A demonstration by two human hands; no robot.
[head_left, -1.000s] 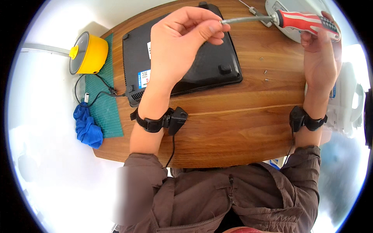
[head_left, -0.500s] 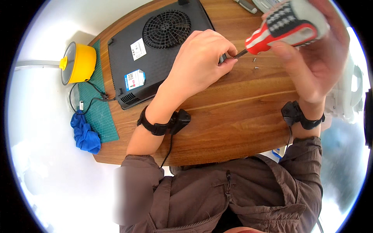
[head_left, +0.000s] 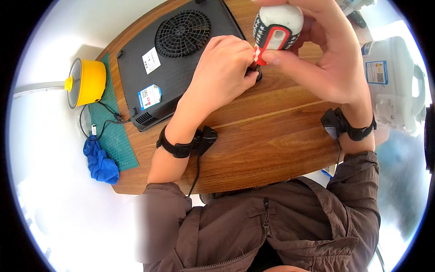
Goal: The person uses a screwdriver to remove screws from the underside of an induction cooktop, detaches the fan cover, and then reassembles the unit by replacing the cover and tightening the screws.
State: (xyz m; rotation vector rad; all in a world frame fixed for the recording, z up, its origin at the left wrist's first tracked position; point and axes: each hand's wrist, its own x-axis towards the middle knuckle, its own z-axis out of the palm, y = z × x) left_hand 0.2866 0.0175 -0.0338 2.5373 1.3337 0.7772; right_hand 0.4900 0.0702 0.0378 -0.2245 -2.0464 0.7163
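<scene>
My right hand is closed around a screwdriver with a thick white, red and black handle. Its handle end tilts toward me, and its tip reaches my left fingertips. My left hand is closed in a pinch there, beside the right edge of an upturned black induction cooker. A small dark piece shows at those fingertips; I cannot tell whether it is part of the cooker. The screwdriver's tip is mostly hidden. The cooker's round fan grille faces up.
On the left, a yellow pot stands by a green cutting mat, with a black cable and a blue cloth. A whitish plastic container is at the right. All surround the wooden table.
My right hand has brought the screwdriver left, its handle now tilting more toward me. My left hand has shifted slightly left. Two small screws on the table are no longer visible.
</scene>
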